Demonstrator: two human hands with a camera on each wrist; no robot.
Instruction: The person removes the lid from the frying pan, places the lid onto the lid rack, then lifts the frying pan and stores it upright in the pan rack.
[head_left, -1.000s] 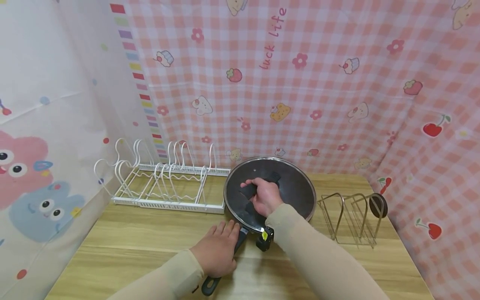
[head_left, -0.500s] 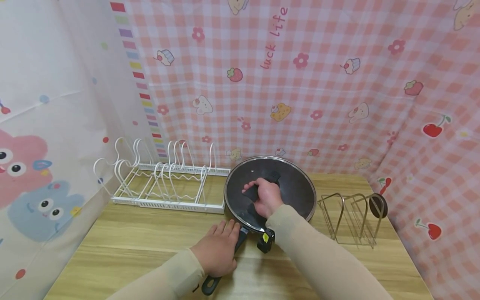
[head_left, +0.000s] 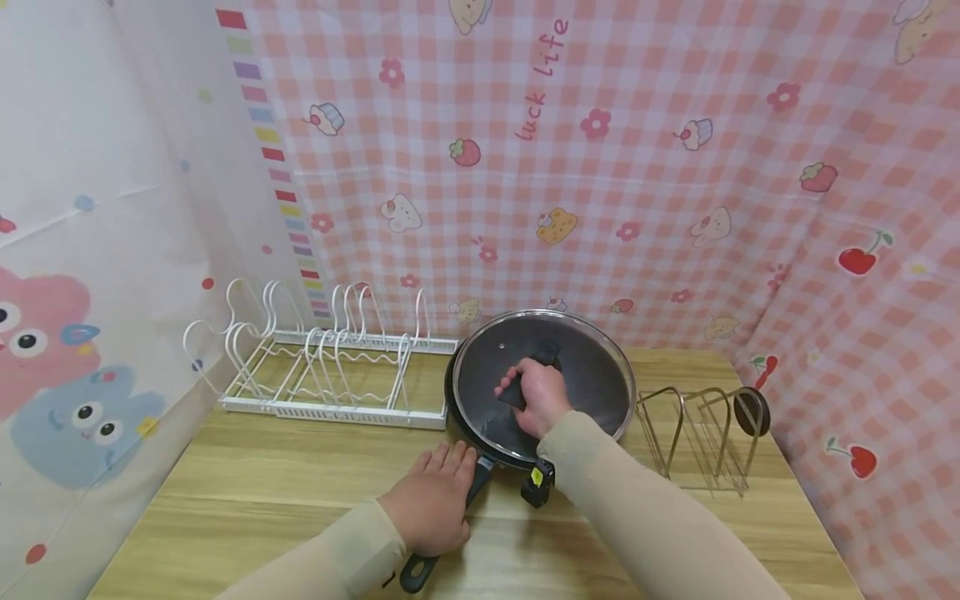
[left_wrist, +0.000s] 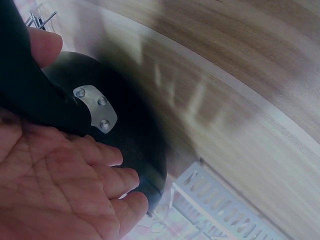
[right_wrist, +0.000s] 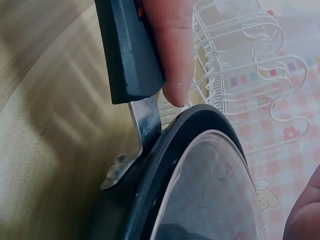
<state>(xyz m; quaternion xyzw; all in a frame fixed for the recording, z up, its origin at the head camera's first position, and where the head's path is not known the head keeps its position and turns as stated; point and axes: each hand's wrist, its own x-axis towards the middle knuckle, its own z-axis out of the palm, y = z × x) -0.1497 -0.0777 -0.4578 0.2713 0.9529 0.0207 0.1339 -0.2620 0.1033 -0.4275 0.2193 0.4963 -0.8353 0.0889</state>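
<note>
A dark frying pan [head_left: 452,410] stands on the table, its black handle [head_left: 417,573] running toward the front left. My left hand [head_left: 429,500] lies over that handle with fingers straight, thumb on the other side; the left wrist view shows the palm and fingertips next to the riveted bracket [left_wrist: 102,105]. A glass lid [head_left: 600,375] with a metal rim sits over the pan, shifted right so the pan's left edge shows. My right hand [head_left: 542,395] grips the lid's black knob [head_left: 513,393], fingers curled round it. In the right wrist view the lid [right_wrist: 210,180] overlaps the pan's rim.
A white wire rack [head_left: 337,412] stands left of the pan, close to its edge. To the right is a bronze-coloured wire rack [head_left: 682,417] with a black disc [head_left: 752,412] at its end. A checked curtain [head_left: 525,183] hangs right behind the pan.
The lid has moved slightly right on the pan with my right hand, and the pan's left and front edges now show beyond it. My left hand stays on the handle.
</note>
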